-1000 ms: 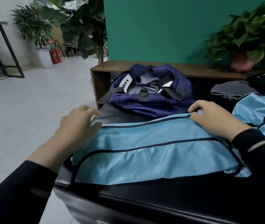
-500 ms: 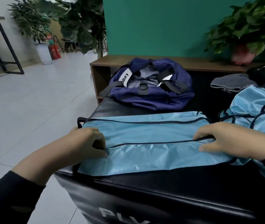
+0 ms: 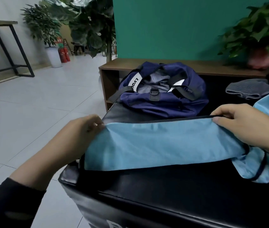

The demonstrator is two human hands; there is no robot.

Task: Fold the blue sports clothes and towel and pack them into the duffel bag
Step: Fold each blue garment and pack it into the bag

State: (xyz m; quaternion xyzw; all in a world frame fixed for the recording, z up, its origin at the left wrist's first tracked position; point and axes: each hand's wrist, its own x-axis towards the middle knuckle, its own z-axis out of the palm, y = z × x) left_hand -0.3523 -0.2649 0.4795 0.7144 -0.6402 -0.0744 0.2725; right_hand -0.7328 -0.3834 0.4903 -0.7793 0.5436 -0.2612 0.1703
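Gripping the light blue garment (image 3: pixel 160 145) at both ends, I hold it stretched across the black padded bench (image 3: pixel 171 191). My left hand (image 3: pixel 79 137) has its fingers curled around the cloth's left end, right at the bench's left edge. My right hand (image 3: pixel 242 125) pinches the far, dark-piped hem between thumb and curled fingers, near the garment's right end. The cloth lies as a long folded band, its near edge resting on the bench and its far edge lifted slightly in my grip. More light blue fabric (image 3: pixel 268 163) with dark trim bunches at the right, under and beyond my right wrist; I cannot tell whether it is part of the same piece.

The navy duffel bag (image 3: pixel 163 99) sits behind the garment on the far part of the bench, its top open and grey lining showing, black straps draped over it. A grey folded towel (image 3: pixel 252 89) lies to the right of the bag, apart from it. A low wooden shelf (image 3: pixel 146 65) runs behind, against a teal wall, with a potted plant (image 3: pixel 262 38) on it at the right.
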